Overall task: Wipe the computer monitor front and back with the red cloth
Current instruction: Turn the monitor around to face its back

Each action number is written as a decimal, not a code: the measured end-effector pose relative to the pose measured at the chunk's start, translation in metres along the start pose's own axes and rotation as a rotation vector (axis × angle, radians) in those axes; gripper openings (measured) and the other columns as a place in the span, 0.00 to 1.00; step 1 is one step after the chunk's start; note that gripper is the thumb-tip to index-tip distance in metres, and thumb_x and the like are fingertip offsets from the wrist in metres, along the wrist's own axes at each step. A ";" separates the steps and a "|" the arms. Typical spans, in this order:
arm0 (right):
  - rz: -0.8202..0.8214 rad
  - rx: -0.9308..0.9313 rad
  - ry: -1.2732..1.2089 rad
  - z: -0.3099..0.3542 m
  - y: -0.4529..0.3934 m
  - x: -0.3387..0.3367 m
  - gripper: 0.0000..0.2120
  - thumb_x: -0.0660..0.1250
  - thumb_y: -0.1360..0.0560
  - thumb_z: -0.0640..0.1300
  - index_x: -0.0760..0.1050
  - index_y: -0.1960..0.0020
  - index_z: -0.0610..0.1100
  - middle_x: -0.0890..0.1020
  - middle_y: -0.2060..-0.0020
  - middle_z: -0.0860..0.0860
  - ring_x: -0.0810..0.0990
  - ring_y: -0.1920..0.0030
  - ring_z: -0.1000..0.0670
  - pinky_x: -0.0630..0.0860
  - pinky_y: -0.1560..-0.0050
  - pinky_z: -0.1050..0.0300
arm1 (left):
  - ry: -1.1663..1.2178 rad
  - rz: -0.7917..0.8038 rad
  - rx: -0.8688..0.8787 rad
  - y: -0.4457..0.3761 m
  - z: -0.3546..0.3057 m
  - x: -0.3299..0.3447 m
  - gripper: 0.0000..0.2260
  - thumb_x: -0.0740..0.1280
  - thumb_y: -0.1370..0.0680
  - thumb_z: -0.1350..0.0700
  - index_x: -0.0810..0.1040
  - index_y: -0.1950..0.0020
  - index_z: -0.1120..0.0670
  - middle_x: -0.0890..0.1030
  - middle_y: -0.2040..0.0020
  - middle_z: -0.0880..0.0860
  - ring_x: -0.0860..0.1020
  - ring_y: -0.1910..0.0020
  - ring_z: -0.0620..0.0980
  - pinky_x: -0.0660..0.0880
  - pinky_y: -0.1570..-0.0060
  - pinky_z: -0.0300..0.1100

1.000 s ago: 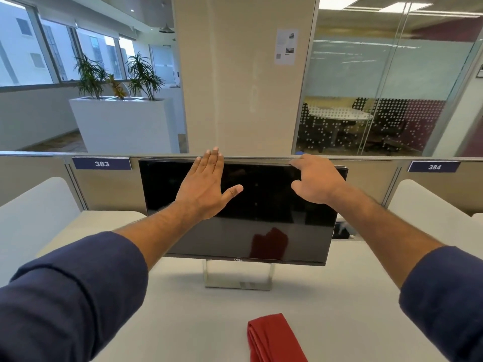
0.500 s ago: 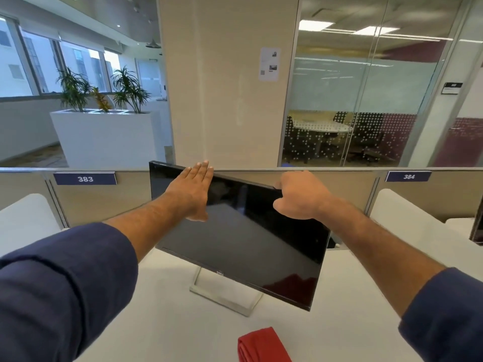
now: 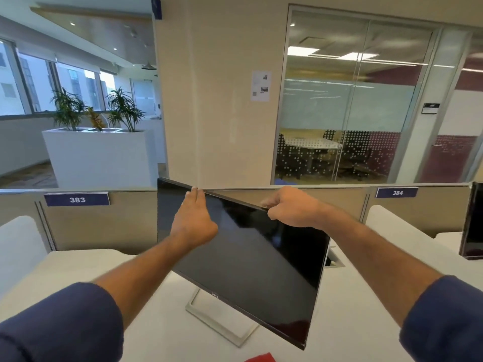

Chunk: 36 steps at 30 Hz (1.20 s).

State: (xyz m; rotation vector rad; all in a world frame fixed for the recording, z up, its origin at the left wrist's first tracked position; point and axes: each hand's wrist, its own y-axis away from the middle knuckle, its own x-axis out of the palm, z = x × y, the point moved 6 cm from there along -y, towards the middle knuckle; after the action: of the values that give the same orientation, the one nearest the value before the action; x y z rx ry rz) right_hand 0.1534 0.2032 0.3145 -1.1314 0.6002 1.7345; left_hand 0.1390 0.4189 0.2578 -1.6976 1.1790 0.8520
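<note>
A black flat monitor [image 3: 261, 270] on a silver stand [image 3: 209, 320] sits on the white desk, swivelled so its right edge comes toward me. My left hand [image 3: 193, 223] lies against the upper left of the screen, fingertips at the top edge. My right hand [image 3: 290, 207] grips the top edge near the middle. Only a corner of the red cloth [image 3: 261, 357] shows at the bottom edge, lying on the desk in front of the monitor, untouched.
Beige partition panels labelled 383 [image 3: 77, 199] and 384 [image 3: 397, 192] run behind the desk [image 3: 91, 267]. A second dark monitor [image 3: 473, 226] stands at the far right. A cable opening [image 3: 333, 259] lies in the desk behind the monitor.
Both hands have turned the monitor further, its right side swinging toward me. My view has risen, so the red cloth has slipped almost out of the bottom of the frame.
</note>
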 end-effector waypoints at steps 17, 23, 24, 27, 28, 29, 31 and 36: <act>0.285 0.006 -0.193 0.007 -0.005 0.009 0.26 0.60 0.39 0.35 0.83 0.44 0.47 0.84 0.49 0.46 0.80 0.45 0.44 0.76 0.39 0.44 | 0.477 0.219 -0.105 0.000 -0.028 0.007 0.33 0.53 0.25 0.69 0.51 0.20 0.54 0.47 0.19 0.50 0.55 0.22 0.52 0.60 0.31 0.40; 0.334 -0.014 -0.430 0.008 -0.002 0.020 0.26 0.59 0.36 0.33 0.85 0.50 0.55 0.84 0.46 0.47 0.76 0.48 0.45 0.72 0.55 0.53 | 0.544 0.359 -0.080 -0.007 -0.015 -0.003 0.35 0.56 0.28 0.73 0.61 0.23 0.53 0.68 0.29 0.50 0.73 0.40 0.49 0.74 0.43 0.44; 0.331 -0.020 -0.464 0.009 -0.002 0.023 0.26 0.59 0.37 0.34 0.85 0.49 0.53 0.84 0.47 0.46 0.76 0.48 0.43 0.71 0.56 0.55 | 0.551 0.376 -0.079 -0.008 -0.016 -0.005 0.33 0.55 0.27 0.74 0.62 0.23 0.54 0.70 0.36 0.49 0.74 0.46 0.48 0.74 0.50 0.42; 0.306 -0.060 -0.508 0.014 -0.003 0.029 0.26 0.57 0.33 0.28 0.83 0.44 0.46 0.85 0.47 0.46 0.78 0.41 0.39 0.75 0.48 0.45 | 0.565 0.429 -0.080 -0.010 -0.015 -0.006 0.33 0.56 0.28 0.75 0.62 0.24 0.56 0.72 0.41 0.48 0.73 0.48 0.46 0.72 0.56 0.37; 0.297 -0.073 -0.503 0.015 -0.003 0.031 0.26 0.56 0.32 0.26 0.82 0.43 0.45 0.85 0.48 0.47 0.78 0.40 0.41 0.73 0.41 0.40 | 0.561 0.439 -0.076 -0.010 -0.014 -0.007 0.36 0.56 0.29 0.75 0.60 0.22 0.55 0.73 0.36 0.50 0.72 0.43 0.46 0.72 0.54 0.36; 0.294 -0.081 -0.498 0.016 -0.002 0.032 0.27 0.55 0.31 0.24 0.82 0.42 0.44 0.85 0.48 0.47 0.79 0.41 0.42 0.71 0.37 0.38 | 0.564 0.440 -0.074 -0.011 -0.014 -0.008 0.38 0.56 0.31 0.76 0.58 0.22 0.55 0.70 0.29 0.51 0.70 0.37 0.46 0.73 0.48 0.38; 0.289 -0.087 -0.502 0.017 -0.002 0.036 0.28 0.54 0.31 0.23 0.80 0.40 0.40 0.85 0.48 0.47 0.80 0.42 0.44 0.70 0.35 0.40 | 0.569 0.441 -0.077 -0.011 -0.012 -0.012 0.40 0.57 0.33 0.76 0.58 0.21 0.55 0.62 0.22 0.52 0.61 0.25 0.50 0.66 0.32 0.45; 0.284 -0.110 -0.534 0.018 0.000 0.044 0.28 0.55 0.31 0.23 0.79 0.38 0.40 0.84 0.46 0.46 0.81 0.44 0.48 0.79 0.49 0.57 | 0.563 0.482 -0.047 -0.008 -0.019 -0.014 0.38 0.59 0.34 0.75 0.64 0.24 0.57 0.62 0.22 0.53 0.58 0.23 0.52 0.57 0.27 0.49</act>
State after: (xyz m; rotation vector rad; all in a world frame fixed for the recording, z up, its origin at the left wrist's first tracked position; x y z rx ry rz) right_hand 0.1406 0.2367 0.2834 -0.6243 0.3450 2.2267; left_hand 0.1429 0.4074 0.2793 -1.7762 2.0194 0.6932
